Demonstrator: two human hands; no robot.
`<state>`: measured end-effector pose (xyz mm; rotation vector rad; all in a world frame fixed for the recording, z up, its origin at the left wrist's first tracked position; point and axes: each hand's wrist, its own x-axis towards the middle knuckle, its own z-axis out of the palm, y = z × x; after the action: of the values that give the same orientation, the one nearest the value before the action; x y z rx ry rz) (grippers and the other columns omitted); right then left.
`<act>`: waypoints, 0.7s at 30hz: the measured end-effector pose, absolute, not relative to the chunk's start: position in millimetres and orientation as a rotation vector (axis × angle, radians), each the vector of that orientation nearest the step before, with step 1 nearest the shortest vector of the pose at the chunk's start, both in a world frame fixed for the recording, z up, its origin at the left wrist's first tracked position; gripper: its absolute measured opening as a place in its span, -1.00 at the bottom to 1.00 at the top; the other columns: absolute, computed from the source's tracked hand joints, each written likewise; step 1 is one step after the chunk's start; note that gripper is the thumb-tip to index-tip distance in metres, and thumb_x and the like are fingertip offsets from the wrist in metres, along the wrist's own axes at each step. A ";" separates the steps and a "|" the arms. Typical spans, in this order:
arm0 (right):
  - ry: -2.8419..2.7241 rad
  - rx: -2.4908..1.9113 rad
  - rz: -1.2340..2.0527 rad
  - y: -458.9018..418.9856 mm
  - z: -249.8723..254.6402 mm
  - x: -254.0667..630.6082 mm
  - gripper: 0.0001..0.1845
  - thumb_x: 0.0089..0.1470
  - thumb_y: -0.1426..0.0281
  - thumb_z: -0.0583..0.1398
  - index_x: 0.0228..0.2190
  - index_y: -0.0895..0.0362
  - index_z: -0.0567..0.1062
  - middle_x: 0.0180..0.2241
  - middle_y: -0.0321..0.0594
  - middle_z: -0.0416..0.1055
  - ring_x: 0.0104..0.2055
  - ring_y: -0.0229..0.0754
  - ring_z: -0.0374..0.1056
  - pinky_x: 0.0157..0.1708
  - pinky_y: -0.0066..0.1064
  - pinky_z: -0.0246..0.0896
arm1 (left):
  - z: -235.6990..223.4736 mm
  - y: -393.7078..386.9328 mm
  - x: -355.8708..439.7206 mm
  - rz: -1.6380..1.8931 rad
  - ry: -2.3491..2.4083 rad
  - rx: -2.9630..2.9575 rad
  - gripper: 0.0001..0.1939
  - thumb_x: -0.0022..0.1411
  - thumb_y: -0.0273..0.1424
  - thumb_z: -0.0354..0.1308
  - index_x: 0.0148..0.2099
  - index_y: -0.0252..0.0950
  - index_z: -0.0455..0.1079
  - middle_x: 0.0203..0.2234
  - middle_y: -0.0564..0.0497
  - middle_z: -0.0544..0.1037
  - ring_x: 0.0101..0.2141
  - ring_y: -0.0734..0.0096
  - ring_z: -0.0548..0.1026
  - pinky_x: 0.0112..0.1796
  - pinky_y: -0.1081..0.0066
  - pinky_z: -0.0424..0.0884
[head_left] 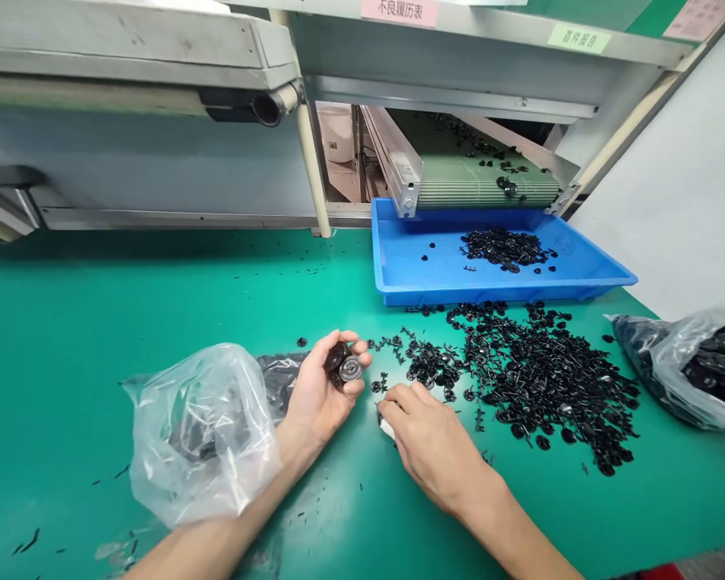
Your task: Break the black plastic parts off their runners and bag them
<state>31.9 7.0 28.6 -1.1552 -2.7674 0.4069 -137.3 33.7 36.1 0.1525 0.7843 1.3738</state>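
Several round black plastic parts [344,364] lie gathered in my left hand [317,403], its palm turned up and fingers curled around them. One of these parts faces up and shows rings on its surface. Just to the right, my right hand [428,435] is low over the green table with its fingers pressed together. A small white thing [387,428] and a bit of black show under its fingertips; what they hold is mostly hidden. Beyond the right hand spreads a large pile of small black plastic parts [544,379], with thin pieces of sprue among them.
A clear plastic bag [202,435] with black parts stands over my left forearm. Another bag [689,370] of black discs lies at the right. A blue tray [495,292] sits below the end of a green conveyor belt [489,185] carrying black parts. Black scraps dot the green table [54,346].
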 end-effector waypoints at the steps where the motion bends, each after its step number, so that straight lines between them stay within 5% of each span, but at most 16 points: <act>1: -2.832 -1.176 0.359 10.0 30.5 24.8 -0.84 0.15 0.56 0.11 -0.27 0.16 0.47 -0.23 -0.11 0.41 -0.22 -0.03 0.30 -0.31 -0.24 0.34 | 34.5 33.8 -137.3 1.377 0.787 0.154 -0.74 0.37 -0.37 -0.08 -0.32 -0.33 0.33 -0.46 0.02 0.40 -0.54 0.54 0.48 -0.80 0.70 0.24; 7: -2.910 -1.184 0.362 14.3 29.9 25.5 -0.86 0.14 0.58 0.13 -0.30 0.15 0.45 -0.22 -0.15 0.38 -0.19 -0.08 0.31 -0.30 -0.32 0.29 | 31.2 31.7 -140.3 1.333 0.750 0.252 -0.94 0.25 -0.45 0.15 -0.23 -0.34 0.38 -0.44 0.07 0.39 -0.58 0.63 0.41 -0.83 0.77 0.14; 12: -2.897 -1.223 0.382 18.3 29.5 38.9 -0.82 0.09 0.62 0.12 -0.29 0.15 0.42 -0.27 -0.16 0.34 -0.30 -0.14 0.30 -0.41 -0.39 0.15 | 29.5 31.6 -141.8 1.284 0.775 0.382 -0.77 0.09 -0.35 0.33 -0.23 -0.30 0.40 -0.52 0.16 0.29 -0.64 0.70 0.25 -0.84 0.79 0.04; 21: -2.108 -1.250 0.993 38.3 22.7 77.3 -0.80 0.09 0.58 0.10 -0.44 0.12 0.47 -0.49 -0.35 0.37 -0.46 -0.30 0.25 -0.45 -0.49 0.07 | 25.4 18.7 -123.4 0.831 1.010 0.841 -0.70 0.19 -0.13 0.19 -0.24 -0.28 0.35 -0.66 0.17 0.35 -0.74 0.70 0.05 -0.80 0.71 -0.11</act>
<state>77.3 38.3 22.7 -1.2502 -2.1081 0.9927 -123.4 18.7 25.4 0.8413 1.0101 0.8312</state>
